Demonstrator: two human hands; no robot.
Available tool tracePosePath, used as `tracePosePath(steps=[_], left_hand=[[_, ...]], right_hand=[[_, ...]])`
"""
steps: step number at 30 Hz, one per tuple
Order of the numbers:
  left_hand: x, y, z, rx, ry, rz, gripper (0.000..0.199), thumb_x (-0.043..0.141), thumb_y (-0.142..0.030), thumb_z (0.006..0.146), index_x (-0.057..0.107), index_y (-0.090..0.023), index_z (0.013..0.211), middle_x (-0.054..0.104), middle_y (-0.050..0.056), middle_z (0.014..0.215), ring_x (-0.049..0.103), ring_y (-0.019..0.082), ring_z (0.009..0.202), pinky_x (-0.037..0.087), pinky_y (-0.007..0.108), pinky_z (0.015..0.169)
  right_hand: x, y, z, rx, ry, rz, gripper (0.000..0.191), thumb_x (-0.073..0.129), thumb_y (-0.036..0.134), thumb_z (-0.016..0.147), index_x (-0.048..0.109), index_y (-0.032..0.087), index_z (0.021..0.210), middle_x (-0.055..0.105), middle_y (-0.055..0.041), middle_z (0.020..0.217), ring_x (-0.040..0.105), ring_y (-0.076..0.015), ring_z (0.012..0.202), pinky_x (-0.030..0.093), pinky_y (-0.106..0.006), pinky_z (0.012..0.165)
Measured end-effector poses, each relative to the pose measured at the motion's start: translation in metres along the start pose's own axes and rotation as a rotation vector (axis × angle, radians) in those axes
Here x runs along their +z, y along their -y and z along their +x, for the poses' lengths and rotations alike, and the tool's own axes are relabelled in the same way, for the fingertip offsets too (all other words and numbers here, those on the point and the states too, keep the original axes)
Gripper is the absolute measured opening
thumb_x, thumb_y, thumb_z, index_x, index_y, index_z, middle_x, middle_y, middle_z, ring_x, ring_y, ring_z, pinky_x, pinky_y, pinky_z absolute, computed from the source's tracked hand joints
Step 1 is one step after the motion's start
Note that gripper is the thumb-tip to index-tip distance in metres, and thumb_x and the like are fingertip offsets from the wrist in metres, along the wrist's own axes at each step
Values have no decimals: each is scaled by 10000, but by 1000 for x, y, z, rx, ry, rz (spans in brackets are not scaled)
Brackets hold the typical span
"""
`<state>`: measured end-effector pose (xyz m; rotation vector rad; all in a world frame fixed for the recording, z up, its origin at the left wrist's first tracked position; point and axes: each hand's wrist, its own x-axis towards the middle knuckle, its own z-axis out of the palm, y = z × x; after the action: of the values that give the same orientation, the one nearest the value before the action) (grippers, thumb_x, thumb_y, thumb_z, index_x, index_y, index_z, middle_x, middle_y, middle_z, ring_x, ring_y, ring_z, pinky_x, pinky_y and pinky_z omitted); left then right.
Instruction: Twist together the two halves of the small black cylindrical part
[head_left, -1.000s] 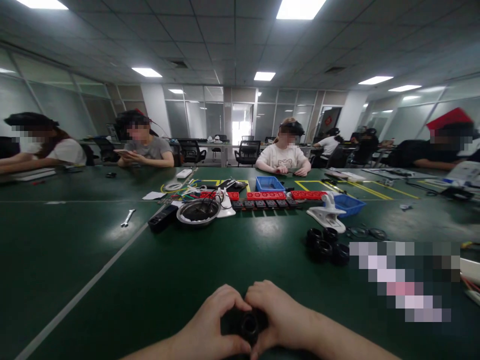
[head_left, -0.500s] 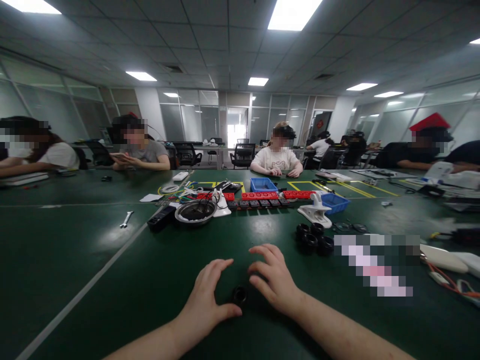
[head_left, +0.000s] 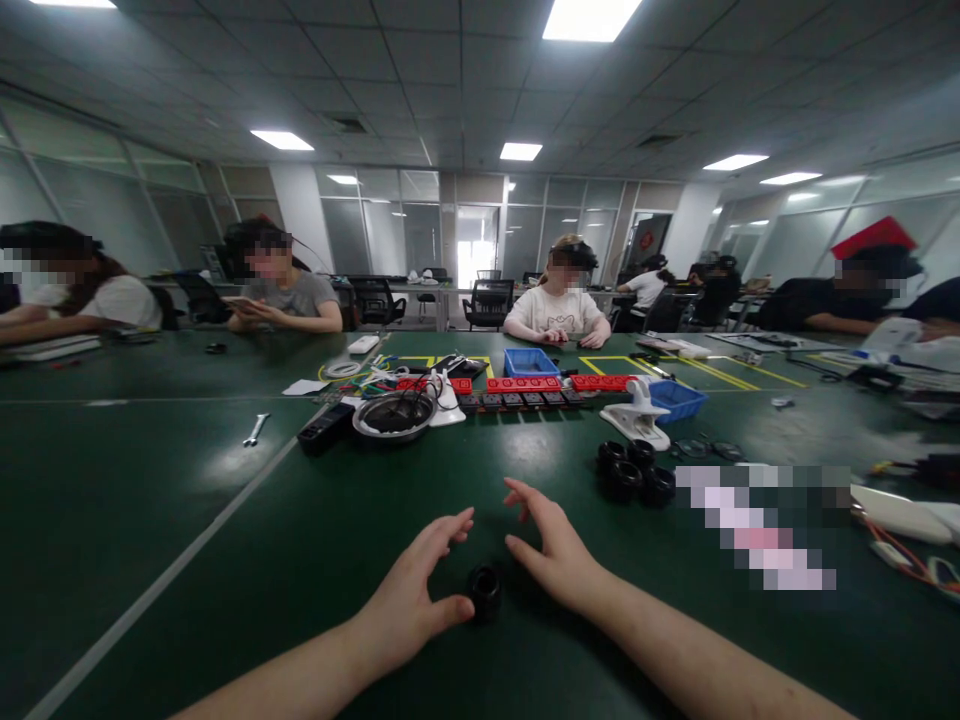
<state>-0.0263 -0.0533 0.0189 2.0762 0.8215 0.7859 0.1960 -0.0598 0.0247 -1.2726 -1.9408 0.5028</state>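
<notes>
A small black ring-shaped part (head_left: 485,590) stands on the green table between my hands. My left hand (head_left: 416,590) is open just to its left, thumb tip at the part's left side; whether it touches I cannot tell. To the right, my right hand (head_left: 553,550) is open above the table, fingers apart, holding nothing. Several similar black parts (head_left: 624,478) form a group farther off to the right.
A white clip base (head_left: 637,420), blue trays (head_left: 531,362), red strips (head_left: 523,384), a round metal pan (head_left: 394,418) and cables lie across the middle. A wrench (head_left: 256,430) lies left. People sit around the table's far side.
My right hand has shifted slightly right, its fingers straighter. My left hand has moved slightly, its fingers closer together. The black part shows a little larger between them.
</notes>
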Motion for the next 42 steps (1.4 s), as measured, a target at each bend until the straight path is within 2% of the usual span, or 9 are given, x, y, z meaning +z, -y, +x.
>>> tracePosePath(steps=[6,10,17,23,28,32,34,39,42], left_hand=[[-6,-8,1,31,120,78,570,599,-552,728,473,-301,1224,473,62,1181,454,262,1060,383,395,895],[-5,-11,4,109,171,71,484,641,-435,726,524,-302,1176,529,48,1117,447,261,1052,351,404,917],[-1,-11,8,52,148,26,340,649,-204,720,587,-253,1050,570,36,1011,499,212,958,389,346,855],[11,-14,7,-51,30,64,257,692,-191,653,534,-197,856,557,19,920,513,193,869,415,298,766],[10,-13,7,-153,-52,178,299,683,-236,646,514,-195,889,531,21,913,503,212,866,409,310,747],[2,-10,7,-137,-31,263,554,744,-322,581,495,-213,1064,510,49,1041,469,256,968,388,367,822],[1,-10,7,-120,28,338,542,766,-372,548,543,-214,1015,524,41,1014,473,260,950,382,372,815],[5,-15,7,-64,93,436,293,710,-364,645,610,-186,855,547,34,901,489,227,856,378,339,761],[6,-17,6,-73,80,433,263,701,-323,655,614,-198,869,546,28,909,485,224,867,371,334,770]], right_hand=[[-25,15,4,115,452,207,564,567,129,703,389,201,1233,563,-20,964,524,-152,802,440,-305,729],[-19,24,2,-29,579,-58,363,704,256,654,586,202,993,587,-6,887,527,-183,839,386,-340,780],[-7,19,6,-141,589,-149,206,732,272,661,601,180,790,581,26,766,530,-140,753,376,-247,689],[6,21,0,-68,480,-267,292,711,426,649,571,177,713,566,36,667,502,-122,630,344,-233,595],[7,29,-3,-102,364,-413,459,657,602,596,570,178,750,593,-4,714,529,-180,684,351,-302,651],[-8,34,-3,-61,332,-202,565,660,513,650,502,176,1075,593,-53,950,541,-208,828,390,-318,711],[-10,38,-2,-23,290,-156,621,656,482,669,453,165,1163,587,-65,972,540,-210,839,402,-322,714],[7,46,-1,-86,325,-267,375,696,433,640,599,188,908,632,-30,816,554,-214,769,395,-350,716],[11,44,-2,-113,184,-156,271,645,268,686,564,192,933,607,-37,871,541,-202,825,403,-334,746]])
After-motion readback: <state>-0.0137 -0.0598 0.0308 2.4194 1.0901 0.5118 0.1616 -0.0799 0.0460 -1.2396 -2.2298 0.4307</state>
